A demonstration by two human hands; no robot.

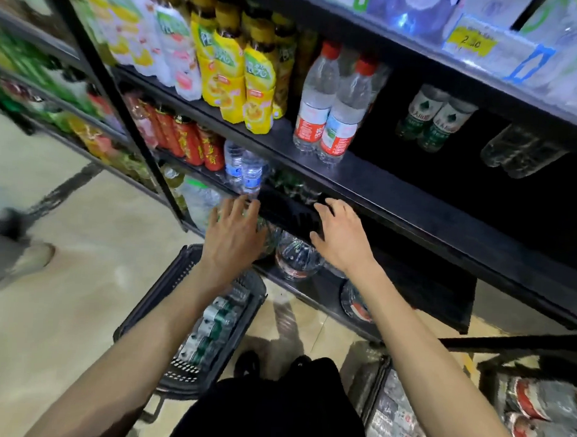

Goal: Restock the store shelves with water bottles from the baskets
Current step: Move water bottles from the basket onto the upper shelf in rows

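My left hand (232,234) and my right hand (338,238) reach toward the lower shelf, fingers spread, holding nothing. Between them a black basket (289,211) sits tilted at the shelf edge, and clear water bottles (297,256) lie on the bottom shelf just below my hands. On the floor under my left arm stands a dark basket (177,371) with green-labelled water bottles (211,330). Two red-capped water bottles (330,112) stand upright on the middle shelf (412,203). Small blue-labelled bottles (246,171) stand above my left hand.
Yellow juice bottles (243,73) and red drink bottles (191,139) fill the shelves to the left. Green-labelled bottles (434,122) stand deep on the middle shelf. Red-labelled bottle packs (542,410) lie at the lower right. A person's shoe (30,258) is at the left on the floor.
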